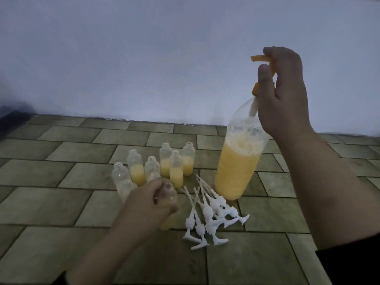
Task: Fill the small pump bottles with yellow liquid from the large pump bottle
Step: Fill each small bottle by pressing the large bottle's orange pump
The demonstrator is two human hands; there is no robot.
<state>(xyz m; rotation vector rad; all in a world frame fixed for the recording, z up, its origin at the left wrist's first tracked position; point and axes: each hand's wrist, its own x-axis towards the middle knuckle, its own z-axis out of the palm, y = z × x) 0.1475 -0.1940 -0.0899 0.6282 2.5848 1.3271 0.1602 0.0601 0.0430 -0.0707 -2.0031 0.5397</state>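
My right hand (pixel 281 87) grips the orange pump head (pixel 260 58) of the large pump bottle (pixel 238 161), fingers curled over the top and thumb along its front. The bottle stands upright on the tiled floor (pixel 61 161), well over half full of yellow liquid, spout pointing left. My left hand (pixel 152 199) holds one small bottle (pixel 167 192) low and to the left, fingers wrapped round it, mouth facing up. So the spout sits well above and to the right of that open neck. I judge the next move hinges on lining the two up. More small bottles (pixel 176 169) stand just behind, some part-filled; loose white pumps (pixel 209 214) lie between.
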